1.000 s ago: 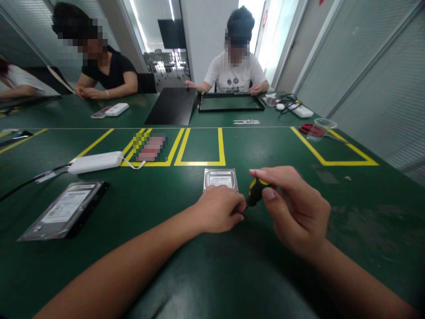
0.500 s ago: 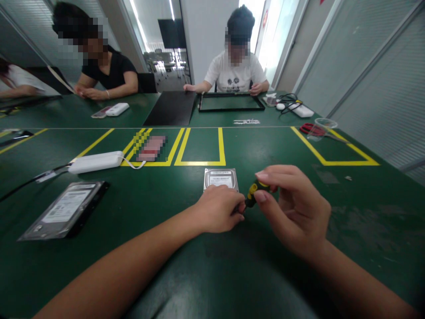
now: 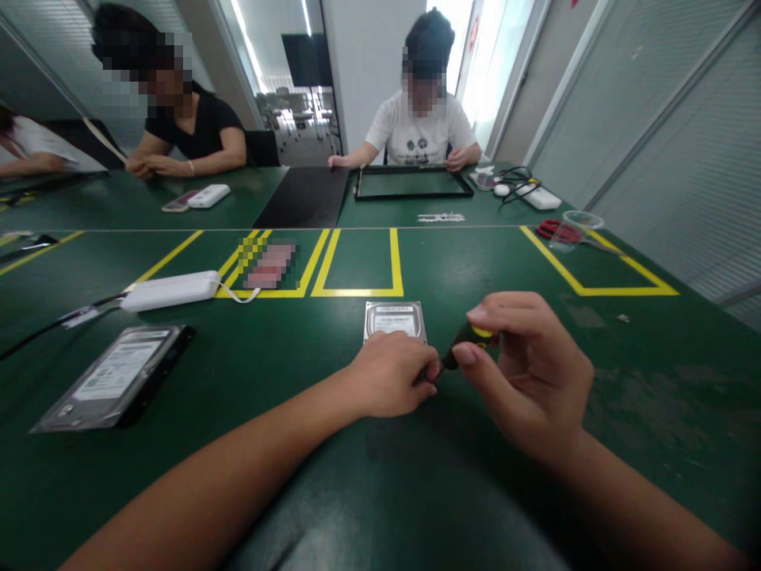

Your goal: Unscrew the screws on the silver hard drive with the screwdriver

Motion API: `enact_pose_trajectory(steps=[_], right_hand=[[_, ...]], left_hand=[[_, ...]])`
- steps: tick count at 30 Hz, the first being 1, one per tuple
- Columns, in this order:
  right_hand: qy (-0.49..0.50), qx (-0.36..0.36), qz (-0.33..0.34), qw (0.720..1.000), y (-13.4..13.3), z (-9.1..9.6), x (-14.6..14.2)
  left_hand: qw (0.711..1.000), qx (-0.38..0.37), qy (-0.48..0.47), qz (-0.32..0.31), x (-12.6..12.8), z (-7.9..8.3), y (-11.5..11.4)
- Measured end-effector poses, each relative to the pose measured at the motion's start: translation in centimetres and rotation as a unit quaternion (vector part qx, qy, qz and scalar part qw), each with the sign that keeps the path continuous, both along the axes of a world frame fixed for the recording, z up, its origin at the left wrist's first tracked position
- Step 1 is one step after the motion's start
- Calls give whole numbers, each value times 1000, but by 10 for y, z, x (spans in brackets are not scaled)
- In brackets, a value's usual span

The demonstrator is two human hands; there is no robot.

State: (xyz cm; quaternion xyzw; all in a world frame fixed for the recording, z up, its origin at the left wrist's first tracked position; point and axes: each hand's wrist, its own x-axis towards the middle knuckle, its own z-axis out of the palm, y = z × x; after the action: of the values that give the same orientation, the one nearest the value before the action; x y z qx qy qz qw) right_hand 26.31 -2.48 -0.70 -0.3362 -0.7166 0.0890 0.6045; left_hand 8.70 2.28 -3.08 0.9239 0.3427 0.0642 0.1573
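Note:
A silver hard drive (image 3: 392, 319) lies on the green table in front of me, label up. My left hand (image 3: 389, 374) rests curled on its near edge and covers that part, fingers pressed to the drive. My right hand (image 3: 526, 369) pinches a small screwdriver (image 3: 464, 342) with a black and yellow handle. The tool slants down to the left, its tip at the drive's near right corner beside my left fingers. The tip itself is hidden.
A second hard drive (image 3: 112, 377) lies at the left, with a white box and cable (image 3: 171, 290) behind it. Yellow tape squares (image 3: 357, 266) mark the table. Two people sit across; one holds a black frame (image 3: 413, 182). A plastic cup (image 3: 575, 230) and red scissors stand at the right.
My right fingers have turned the screwdriver handle, so the yellow part shows in a different place. My left hand and the drive stay where they were.

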Motion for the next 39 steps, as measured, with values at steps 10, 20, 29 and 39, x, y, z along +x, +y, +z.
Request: enact_pose_trajectory(steps=[10, 20, 29, 39], right_hand=[[18, -18, 38, 999, 0, -1, -1], [23, -44, 44, 998, -2, -1, 0], [29, -35, 37, 998, -2, 0, -1], [45, -23, 33, 998, 0, -1, -4]], left_hand=[[1000, 4, 1, -3, 0, -1, 1], [1000, -11, -2, -7, -1, 0, 1], [1000, -12, 3, -7, 1, 1, 2], [1000, 0, 4, 0, 0, -1, 2]])
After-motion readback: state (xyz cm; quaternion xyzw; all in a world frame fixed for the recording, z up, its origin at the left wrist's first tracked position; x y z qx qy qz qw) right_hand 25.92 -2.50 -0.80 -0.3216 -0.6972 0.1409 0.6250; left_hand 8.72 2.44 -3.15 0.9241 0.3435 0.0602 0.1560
